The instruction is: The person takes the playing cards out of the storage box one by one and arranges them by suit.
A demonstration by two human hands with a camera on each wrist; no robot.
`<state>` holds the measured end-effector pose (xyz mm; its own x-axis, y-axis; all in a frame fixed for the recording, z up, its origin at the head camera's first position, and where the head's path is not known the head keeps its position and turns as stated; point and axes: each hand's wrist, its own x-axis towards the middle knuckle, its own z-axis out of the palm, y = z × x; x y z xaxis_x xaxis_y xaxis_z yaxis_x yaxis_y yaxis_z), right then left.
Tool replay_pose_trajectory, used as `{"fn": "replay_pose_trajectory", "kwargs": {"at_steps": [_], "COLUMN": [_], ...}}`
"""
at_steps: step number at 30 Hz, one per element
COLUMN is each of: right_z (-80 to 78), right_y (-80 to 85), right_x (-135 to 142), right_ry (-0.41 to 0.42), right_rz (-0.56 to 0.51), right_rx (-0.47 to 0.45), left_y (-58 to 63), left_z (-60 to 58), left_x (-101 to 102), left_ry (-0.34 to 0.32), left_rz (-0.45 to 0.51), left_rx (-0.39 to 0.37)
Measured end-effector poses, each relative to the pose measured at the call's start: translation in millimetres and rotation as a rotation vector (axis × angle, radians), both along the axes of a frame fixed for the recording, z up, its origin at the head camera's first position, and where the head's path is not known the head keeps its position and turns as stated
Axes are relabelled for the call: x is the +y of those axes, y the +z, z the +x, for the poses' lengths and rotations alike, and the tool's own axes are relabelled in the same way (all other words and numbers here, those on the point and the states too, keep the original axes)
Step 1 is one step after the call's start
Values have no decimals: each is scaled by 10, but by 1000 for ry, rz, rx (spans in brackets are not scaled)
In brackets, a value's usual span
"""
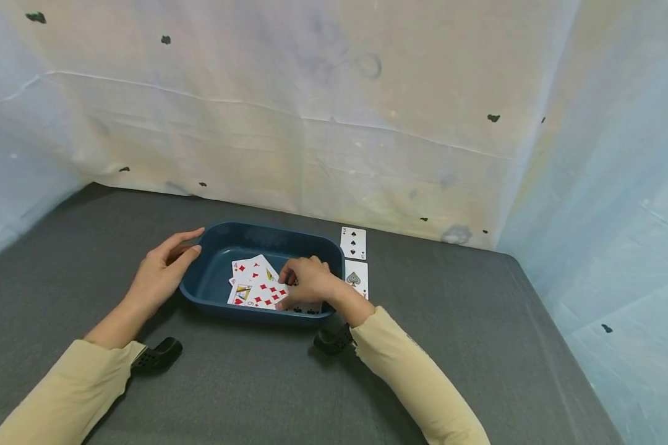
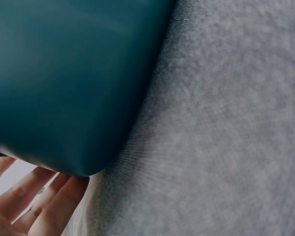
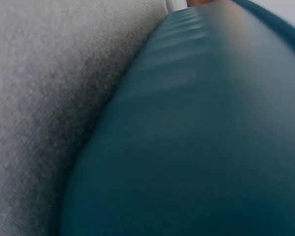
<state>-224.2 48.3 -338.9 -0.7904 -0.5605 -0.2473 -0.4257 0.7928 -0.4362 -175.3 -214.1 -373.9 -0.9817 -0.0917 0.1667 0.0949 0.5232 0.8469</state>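
Note:
A dark blue rectangular tub (image 1: 217, 303) with rounded corners holds several playing cards (image 1: 264, 293), face up and overlapping. Red diamonds and a face card show among them. My right hand (image 1: 312, 284) reaches over the tub's near right side, its thumb and curled fingers gripping cards with black pips; the palm hides part of these. At the tub's left end is my left hand (image 1: 164, 266), thumb and forefinger at the rim. In the left wrist view its straight fingers (image 2: 64, 201) touch the tub's outer wall. Only the tub's side (image 3: 187, 123) fills most of the right wrist view.
Just right of the tub, a three of spades (image 1: 353, 243) and an ace of spades (image 1: 357, 277) lie face up on the dark grey table (image 1: 451, 346). A pale stained sheet (image 1: 289, 93) hangs behind the table. Black wrist mounts (image 1: 158, 356) stick out below both sleeves.

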Motion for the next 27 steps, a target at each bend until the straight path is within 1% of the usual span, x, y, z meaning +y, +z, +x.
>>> {"fn": "replay_pose_trajectory", "kwargs": {"at_steps": [3, 6, 9, 12, 15, 18, 23, 25, 27], "right_z": [5, 8, 2, 0, -1, 0, -5, -8, -1], "right_y": [-6, -7, -17, -24, -30, -30, -18, -12, 4], "right_x": [-12, -21, -25, -22, -19, -15, -13, -14, -9], "right_ry": [36, 53, 36, 8, -15, -39, -94, -106, -123], "right_rz": [8, -24, -99, -196, -286, -387, -516, -545, -579], "right_rx": [15, -5, -28, -49, -49, -16, 90, 110, 100], "left_y": [-3, -4, -7, -11, -16, -21, -31, -32, -33], "left_z": [-2, -2, 0, 0, -3, -4, -14, -18, -18], "left_x": [-2, -6, -12, -16, -17, -20, -27, -30, -32], "left_ry": [0, 0, -1, -3, -4, -6, -9, -10, -11], "left_rz": [-2, -4, -4, -3, -2, -4, -13, -14, -14], "left_rx": [-2, -6, -8, -11, -10, -4, 3, 4, 6]}}
